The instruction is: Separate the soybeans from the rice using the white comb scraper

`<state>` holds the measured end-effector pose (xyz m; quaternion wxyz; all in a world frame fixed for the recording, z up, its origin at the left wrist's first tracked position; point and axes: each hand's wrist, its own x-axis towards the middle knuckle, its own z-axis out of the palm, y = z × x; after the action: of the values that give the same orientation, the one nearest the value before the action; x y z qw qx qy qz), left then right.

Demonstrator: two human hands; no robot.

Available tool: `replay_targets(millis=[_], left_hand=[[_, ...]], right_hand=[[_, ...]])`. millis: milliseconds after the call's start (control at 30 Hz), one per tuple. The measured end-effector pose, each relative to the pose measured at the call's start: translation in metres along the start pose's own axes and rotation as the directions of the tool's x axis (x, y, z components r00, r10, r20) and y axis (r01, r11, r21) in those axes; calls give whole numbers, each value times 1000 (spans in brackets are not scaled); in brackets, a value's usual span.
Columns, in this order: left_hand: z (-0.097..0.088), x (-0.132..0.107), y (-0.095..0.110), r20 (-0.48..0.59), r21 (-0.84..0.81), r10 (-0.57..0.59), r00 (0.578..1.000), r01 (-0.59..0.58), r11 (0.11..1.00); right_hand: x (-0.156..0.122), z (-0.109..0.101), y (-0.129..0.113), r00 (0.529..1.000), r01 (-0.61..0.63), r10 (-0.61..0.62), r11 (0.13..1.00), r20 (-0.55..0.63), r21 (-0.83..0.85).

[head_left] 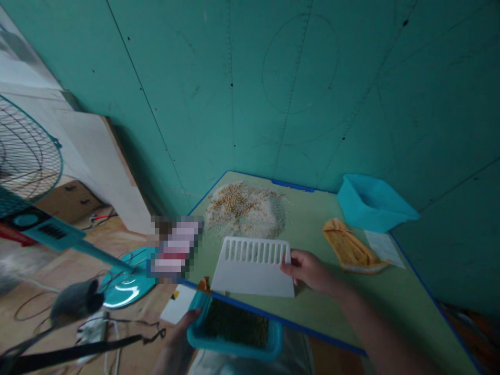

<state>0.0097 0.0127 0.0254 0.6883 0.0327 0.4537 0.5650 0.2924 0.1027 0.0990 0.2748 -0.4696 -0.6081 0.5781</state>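
Note:
My right hand (307,268) grips the right edge of a white plastic plate (253,278) with a row of slots along its far side. The plate is on or just above the near part of the table (312,208). Below the table's front edge, my left hand (182,330) holds a small blue plastic basin (276,341) by its left side; its fingers are partly hidden. Dark greenish grains (234,325) lie inside the basin. Beyond the plate is a heap of pale grains (260,213), with yellow-brown beans (232,200) scattered over its top and left.
An orange cloth (349,247) and an empty-looking blue tub (377,203) sit on the right of the table. A green wall (250,88) closes off the back. On the left stand a fan (29,151) and its round base (130,284), with cables on the floor.

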Motion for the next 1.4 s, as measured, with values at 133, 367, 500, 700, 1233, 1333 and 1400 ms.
replay_targets(millis=[133, 367, 500, 700, 1233, 1333, 1400], left_hand=[[3, -1, 0, 1, 23, 25, 1000, -25, 999], [5, 0, -3, -17, -18, 1, 1000, -1, 1000], [2, 2, -5, -10, 6, 16, 1000, -15, 1000], [8, -3, -4, 37, -1, -37, 999, 37, 999], [6, 4, -6, -76, 53, -75, 994, 79, 995], [5, 5, -7, -40, 22, -54, 998, 55, 998], [4, 4, -7, -18, 21, -50, 999, 50, 998]], right_hand=[[-6, 0, -3, 991, -63, 67, 997, 114, -39], [-14, 1, -8, 981, -64, 74, 996, 181, -61], [-16, 2, -10, 978, -55, 61, 998, 201, -35], [-18, 7, -12, 966, -66, 86, 994, 244, -90], [1, -24, -17, 878, 57, -76, 997, -473, -54], [3, -21, -11, 905, 26, -52, 997, -422, -67], [4, -18, -8, 915, 15, -35, 998, -402, -53]])
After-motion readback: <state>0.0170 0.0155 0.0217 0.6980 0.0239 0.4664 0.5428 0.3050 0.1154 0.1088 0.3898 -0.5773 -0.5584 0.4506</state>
